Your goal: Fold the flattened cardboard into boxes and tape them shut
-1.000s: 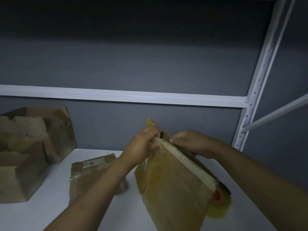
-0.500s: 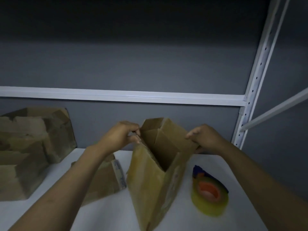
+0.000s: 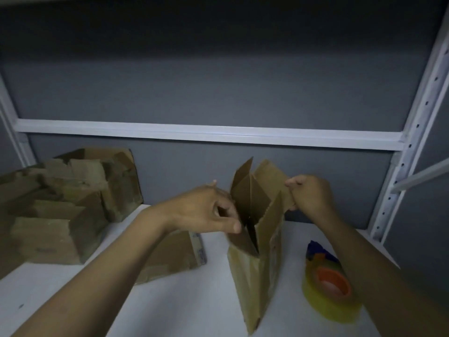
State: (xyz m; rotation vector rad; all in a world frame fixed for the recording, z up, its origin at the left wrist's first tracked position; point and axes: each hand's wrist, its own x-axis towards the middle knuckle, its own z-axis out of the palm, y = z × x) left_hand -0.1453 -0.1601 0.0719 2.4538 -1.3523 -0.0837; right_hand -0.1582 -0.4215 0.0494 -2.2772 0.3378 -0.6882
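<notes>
Squaring up a cardboard box (image 3: 255, 271) on the shelf (image 3: 194, 307)

It is standing upright, left of the tape roll (image 3: 328, 293). The right hand (image 3: 311, 194) is pinching its far flap; the left hand (image 3: 206, 211) is curling at the left wall, grip unclear. Light, bendy board, likely best held near creases.

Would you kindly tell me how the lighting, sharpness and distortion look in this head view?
Head view: dim, bluish light; the cardboard pile at left is murky and soft; the shelf rail bows and the upright leans, wide-angle distortion; the left hand and open box look slightly soft.
</notes>
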